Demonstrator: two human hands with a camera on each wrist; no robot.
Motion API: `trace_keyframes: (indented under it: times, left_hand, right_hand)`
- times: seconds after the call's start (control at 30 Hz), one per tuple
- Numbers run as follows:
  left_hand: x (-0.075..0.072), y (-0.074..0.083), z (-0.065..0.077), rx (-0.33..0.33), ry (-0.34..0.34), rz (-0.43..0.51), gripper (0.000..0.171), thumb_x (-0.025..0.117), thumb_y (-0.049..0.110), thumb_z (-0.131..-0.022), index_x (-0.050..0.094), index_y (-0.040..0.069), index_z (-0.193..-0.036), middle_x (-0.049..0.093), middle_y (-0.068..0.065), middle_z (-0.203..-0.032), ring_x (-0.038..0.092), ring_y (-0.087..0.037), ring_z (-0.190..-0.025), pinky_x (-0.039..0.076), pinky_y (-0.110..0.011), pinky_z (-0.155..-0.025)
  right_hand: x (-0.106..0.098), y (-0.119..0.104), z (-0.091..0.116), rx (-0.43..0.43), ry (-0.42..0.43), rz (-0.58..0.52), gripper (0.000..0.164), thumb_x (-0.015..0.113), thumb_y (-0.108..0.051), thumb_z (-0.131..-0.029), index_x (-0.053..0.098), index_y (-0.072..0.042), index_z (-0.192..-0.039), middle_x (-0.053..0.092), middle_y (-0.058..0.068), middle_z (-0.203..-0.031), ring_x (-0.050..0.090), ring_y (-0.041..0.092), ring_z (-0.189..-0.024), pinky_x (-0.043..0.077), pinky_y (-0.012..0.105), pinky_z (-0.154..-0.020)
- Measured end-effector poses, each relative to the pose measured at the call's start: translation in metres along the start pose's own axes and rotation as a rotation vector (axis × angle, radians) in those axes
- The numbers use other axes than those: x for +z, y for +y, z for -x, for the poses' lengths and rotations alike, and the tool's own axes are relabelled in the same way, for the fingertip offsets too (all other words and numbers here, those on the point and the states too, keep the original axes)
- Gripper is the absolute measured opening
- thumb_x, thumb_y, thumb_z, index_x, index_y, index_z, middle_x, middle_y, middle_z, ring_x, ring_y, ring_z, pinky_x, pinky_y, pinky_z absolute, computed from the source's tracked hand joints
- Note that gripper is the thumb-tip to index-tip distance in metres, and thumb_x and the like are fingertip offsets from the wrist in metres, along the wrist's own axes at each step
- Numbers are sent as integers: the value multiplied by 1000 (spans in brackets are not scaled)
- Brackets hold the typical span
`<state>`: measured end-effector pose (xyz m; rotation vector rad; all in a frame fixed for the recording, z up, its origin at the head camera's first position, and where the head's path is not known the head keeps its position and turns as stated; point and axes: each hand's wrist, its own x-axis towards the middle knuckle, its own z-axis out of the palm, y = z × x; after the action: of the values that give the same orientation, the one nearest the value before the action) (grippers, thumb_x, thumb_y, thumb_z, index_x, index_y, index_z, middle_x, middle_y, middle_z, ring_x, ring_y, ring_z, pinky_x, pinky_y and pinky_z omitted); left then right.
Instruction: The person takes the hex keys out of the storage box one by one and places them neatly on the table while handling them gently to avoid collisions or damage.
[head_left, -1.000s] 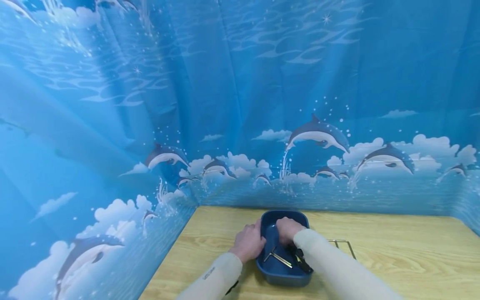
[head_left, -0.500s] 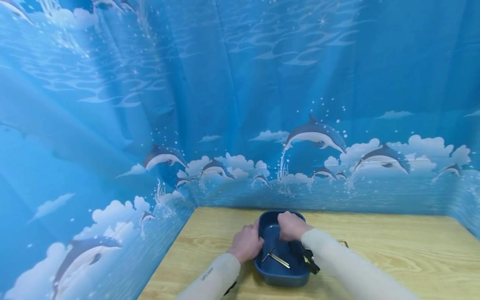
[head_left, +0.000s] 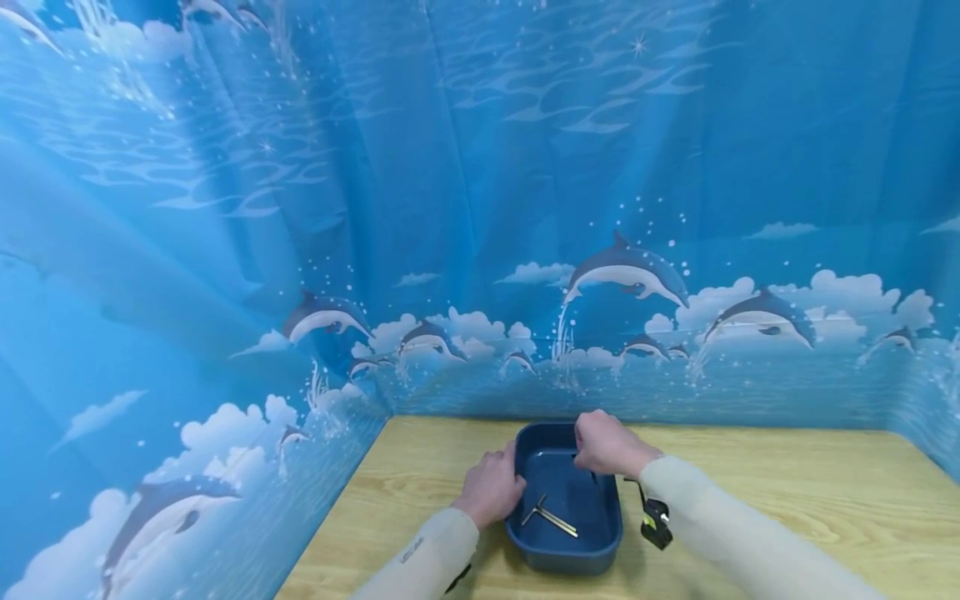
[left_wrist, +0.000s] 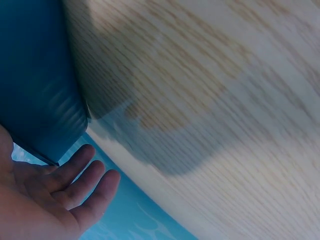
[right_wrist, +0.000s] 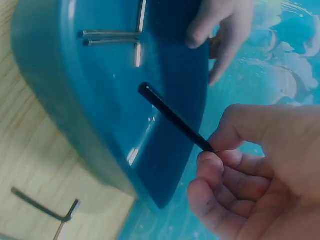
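Observation:
A deep blue plastic bin point(head_left: 566, 560) stands on the table. My left hand point(head_left: 491, 486) holds its left rim, thumb inside and fingers outside; in the left wrist view those fingers point(left_wrist: 97, 197) are loosely bent beside the wall. My right hand point(head_left: 609, 444) is over the bin's far right rim. Between thumb and fingertips it pinches one end of a straight black rod point(right_wrist: 175, 118), apparently a black hex key, tilted over the bin; the gripped end is hidden. Two L-shaped brassy hex keys point(head_left: 557, 522) lie on the bin floor.
More L-shaped metal keys point(right_wrist: 42, 207) lie on the wood-grain table point(head_left: 772, 492) right of the bin, hidden by my right arm in the head view. A blue dolphin-print curtain point(head_left: 450, 250) hangs behind and to the left.
My right hand has risen from inside the bin and moved right to above its right rim. The left hand stays on the left rim. The brassy hex keys have not moved.

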<state>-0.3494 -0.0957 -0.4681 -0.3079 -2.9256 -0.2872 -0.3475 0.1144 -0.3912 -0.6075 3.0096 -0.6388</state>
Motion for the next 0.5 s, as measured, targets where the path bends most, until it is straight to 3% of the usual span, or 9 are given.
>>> trace_keyframes:
  times: [0.3, 0.5]
  left_hand:
    - [-2, 2, 1, 1, -1, -8, 58, 57, 28, -85, 41, 11, -138, 63, -10, -110, 59, -25, -100, 50, -44, -75]
    - [-1, 2, 2, -6, -20, -21, 59, 55, 30, -87, 38, 11, -140, 61, -10, -115, 58, -25, -102, 50, -43, -77]
  right_hand:
    - [-18, 24, 19, 62, 34, 9, 36, 67, -10, -74, 42, -16, -48, 30, -4, -44, 21, 11, -42, 30, 26, -47]
    - [-23, 46, 27, 101, 46, 9, 27, 69, -11, -73, 52, -12, -52, 43, -2, -47, 34, 12, -43, 37, 27, -50]
